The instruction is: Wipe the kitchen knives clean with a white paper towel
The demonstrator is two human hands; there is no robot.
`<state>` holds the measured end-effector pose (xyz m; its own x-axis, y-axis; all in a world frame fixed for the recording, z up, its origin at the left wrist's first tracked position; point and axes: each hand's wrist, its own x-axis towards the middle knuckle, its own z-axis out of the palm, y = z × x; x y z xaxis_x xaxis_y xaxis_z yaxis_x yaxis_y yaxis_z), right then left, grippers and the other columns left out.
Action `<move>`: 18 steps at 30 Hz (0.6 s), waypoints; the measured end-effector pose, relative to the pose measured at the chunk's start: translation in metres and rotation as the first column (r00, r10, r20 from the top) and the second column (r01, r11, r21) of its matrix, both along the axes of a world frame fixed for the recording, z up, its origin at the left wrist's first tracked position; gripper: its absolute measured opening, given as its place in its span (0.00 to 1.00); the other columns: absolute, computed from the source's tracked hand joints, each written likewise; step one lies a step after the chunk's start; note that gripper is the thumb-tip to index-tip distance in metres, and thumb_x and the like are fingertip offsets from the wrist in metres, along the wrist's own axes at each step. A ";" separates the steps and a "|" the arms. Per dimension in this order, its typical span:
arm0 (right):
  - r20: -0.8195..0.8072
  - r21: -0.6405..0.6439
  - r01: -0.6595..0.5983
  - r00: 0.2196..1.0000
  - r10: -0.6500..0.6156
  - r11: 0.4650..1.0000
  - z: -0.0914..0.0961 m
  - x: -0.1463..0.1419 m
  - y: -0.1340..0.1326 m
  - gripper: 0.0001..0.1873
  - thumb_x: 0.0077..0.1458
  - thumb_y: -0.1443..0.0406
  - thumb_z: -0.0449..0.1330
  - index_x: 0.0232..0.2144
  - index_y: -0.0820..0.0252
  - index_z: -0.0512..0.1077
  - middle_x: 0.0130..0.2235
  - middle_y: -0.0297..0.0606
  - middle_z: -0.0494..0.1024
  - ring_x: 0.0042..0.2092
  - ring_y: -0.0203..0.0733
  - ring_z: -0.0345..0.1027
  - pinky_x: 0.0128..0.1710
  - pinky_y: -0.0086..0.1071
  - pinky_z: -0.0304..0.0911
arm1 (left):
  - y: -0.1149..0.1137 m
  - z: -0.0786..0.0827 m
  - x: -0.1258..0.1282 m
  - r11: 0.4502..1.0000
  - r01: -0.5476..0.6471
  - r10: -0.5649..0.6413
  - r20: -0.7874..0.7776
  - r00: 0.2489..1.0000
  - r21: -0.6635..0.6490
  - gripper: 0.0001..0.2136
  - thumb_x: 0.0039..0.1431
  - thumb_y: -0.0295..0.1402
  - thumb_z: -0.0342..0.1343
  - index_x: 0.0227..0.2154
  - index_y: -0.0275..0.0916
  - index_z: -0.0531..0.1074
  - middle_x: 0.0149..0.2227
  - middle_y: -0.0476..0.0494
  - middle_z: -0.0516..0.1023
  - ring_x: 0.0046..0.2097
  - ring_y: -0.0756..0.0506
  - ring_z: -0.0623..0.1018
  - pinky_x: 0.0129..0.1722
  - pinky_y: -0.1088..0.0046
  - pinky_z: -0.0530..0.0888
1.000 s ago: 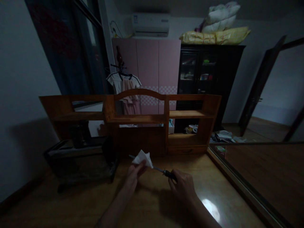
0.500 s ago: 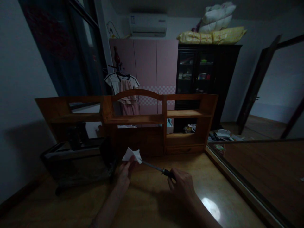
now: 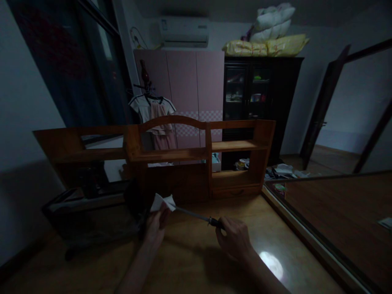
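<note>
In the head view, the only one, both hands are at work above the tabletop (image 3: 190, 261), nearer its far edge than its near one. The right hand (image 3: 235, 237) is closed firmly around the black handle (image 3: 217, 223) of a thin metal rod (image 3: 192, 213). The rod runs up and leftward from this grip, clear of the wood, roughly along the line of the far edge. At its other end the left hand (image 3: 155, 228) pinches a white tissue (image 3: 163, 203) between thumb and fingers; the rod's tip goes out of sight there, so whether the tissue wraps it fully cannot be told. The tissue's corners stand up above the fingertips.

Along the far edge of the tabletop stands a wooden shelf unit (image 3: 171, 155) with an arched middle and a drawer at the lower right. In front of its left part, toward the far left corner, sits a dark box-like container (image 3: 94, 222), its details lost in shadow. Near the right edge a round glare (image 3: 272, 264) shines on the wood, just beside the right forearm. Beyond the unit are a pink wardrobe (image 3: 182, 81), hanging clothes (image 3: 159, 116) and a black cabinet (image 3: 284, 98) with yellow bags (image 3: 284, 45) on top.
</note>
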<state>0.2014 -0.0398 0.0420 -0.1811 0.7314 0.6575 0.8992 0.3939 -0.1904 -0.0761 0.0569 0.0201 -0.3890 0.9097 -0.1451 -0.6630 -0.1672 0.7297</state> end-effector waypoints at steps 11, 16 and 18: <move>-0.109 -0.039 0.001 0.994 -0.005 0.999 0.003 0.000 -0.002 0.03 0.51 0.68 0.53 0.29 0.58 0.66 0.26 0.35 0.72 0.28 0.36 0.66 0.29 0.26 0.50 | -0.026 0.006 0.042 0.914 0.407 -0.389 -0.307 0.869 -0.006 0.18 0.35 0.31 0.69 0.33 0.32 0.76 0.33 0.39 0.80 0.37 0.40 0.79 0.37 0.68 0.75; -0.098 -0.056 -0.020 0.995 0.014 0.998 -0.001 -0.007 -0.002 0.02 0.51 0.67 0.53 0.29 0.58 0.66 0.26 0.35 0.72 0.29 0.37 0.67 0.30 0.27 0.51 | -0.033 -0.003 0.059 0.837 0.543 -0.527 -0.358 0.770 -0.063 0.18 0.33 0.33 0.70 0.31 0.31 0.76 0.32 0.37 0.79 0.34 0.40 0.79 0.34 0.66 0.76; -0.094 -0.081 -0.034 0.995 0.027 0.996 -0.003 -0.011 -0.002 0.03 0.53 0.68 0.53 0.29 0.58 0.66 0.26 0.35 0.72 0.30 0.37 0.67 0.31 0.27 0.51 | -0.035 -0.005 0.062 0.822 0.564 -0.551 -0.363 0.751 -0.081 0.18 0.33 0.33 0.71 0.29 0.31 0.76 0.31 0.38 0.79 0.33 0.41 0.78 0.34 0.67 0.76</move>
<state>0.1901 -0.0418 0.0388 -0.1449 0.7786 0.6106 0.8640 0.4003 -0.3054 -0.0141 0.0216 0.0148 0.1714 0.9829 -0.0669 -0.3421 0.1230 0.9316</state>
